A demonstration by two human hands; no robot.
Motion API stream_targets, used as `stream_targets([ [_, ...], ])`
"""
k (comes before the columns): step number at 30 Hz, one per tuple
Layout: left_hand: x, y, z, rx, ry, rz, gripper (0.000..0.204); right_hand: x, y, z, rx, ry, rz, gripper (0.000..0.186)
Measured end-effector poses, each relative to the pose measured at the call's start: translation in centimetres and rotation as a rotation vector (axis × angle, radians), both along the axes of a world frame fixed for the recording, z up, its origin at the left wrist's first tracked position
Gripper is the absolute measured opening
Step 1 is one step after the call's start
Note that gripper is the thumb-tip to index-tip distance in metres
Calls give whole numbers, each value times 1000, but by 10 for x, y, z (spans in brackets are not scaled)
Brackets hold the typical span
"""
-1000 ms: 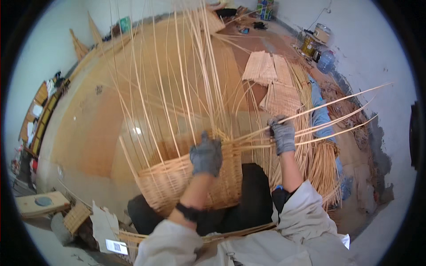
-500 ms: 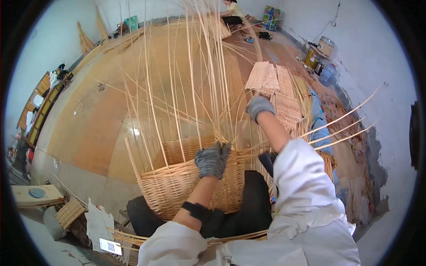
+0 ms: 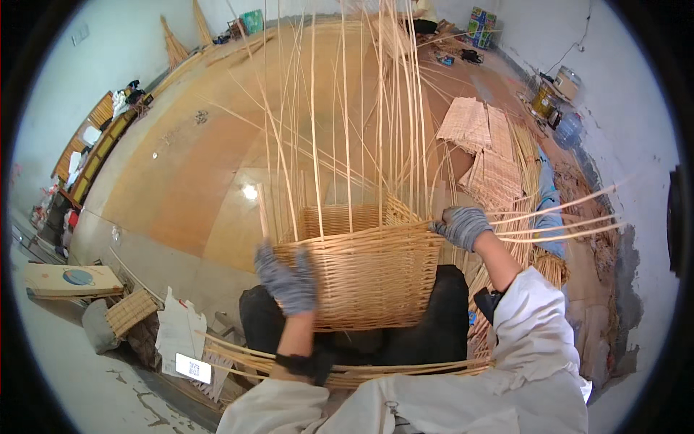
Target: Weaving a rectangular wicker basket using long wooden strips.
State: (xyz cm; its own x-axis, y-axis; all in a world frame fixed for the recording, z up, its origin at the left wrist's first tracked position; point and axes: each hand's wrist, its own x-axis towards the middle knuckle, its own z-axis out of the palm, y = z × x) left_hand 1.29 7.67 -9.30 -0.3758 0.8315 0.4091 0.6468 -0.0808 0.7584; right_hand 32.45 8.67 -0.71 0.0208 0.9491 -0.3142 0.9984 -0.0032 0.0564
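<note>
A half-woven wicker basket (image 3: 369,278) rests across my lap, with tall upright stakes (image 3: 316,145) rising from its rim. My left hand (image 3: 289,281), in a grey glove, is at the basket's left corner. It is blurred by motion, with thumb and fingers apart. My right hand (image 3: 464,226), also gloved, is closed at the top right corner of the basket. Several long weaving rods (image 3: 560,220) trail out to the right from behind it; how its fingertips hold them is hidden.
Flat woven panels (image 3: 463,124) and bundled rods lie on the floor to the right, beside a blue cloth (image 3: 548,195). More rods (image 3: 405,372) lie across in front of my body. A carton (image 3: 76,278) stands at left. Another person (image 3: 425,16) sits at the far end.
My left hand has gone from the basket's right part to its left corner. The right hand has come down to the right corner. The basket has turned to face me more squarely.
</note>
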Motion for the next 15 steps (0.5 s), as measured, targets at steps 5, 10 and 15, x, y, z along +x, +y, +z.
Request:
stream_targets([
  [5,-61,-2,-19,-478,-155,-19,58,-12,-7,1,41,-36,1,58],
  [10,-59,-37,26,-501,-140,-164,56,7,-26,34,203,-49,-49,56],
  [15,-33,-72,49,-304,83,-161,54,39,-53,37,266,-125,-149,62],
])
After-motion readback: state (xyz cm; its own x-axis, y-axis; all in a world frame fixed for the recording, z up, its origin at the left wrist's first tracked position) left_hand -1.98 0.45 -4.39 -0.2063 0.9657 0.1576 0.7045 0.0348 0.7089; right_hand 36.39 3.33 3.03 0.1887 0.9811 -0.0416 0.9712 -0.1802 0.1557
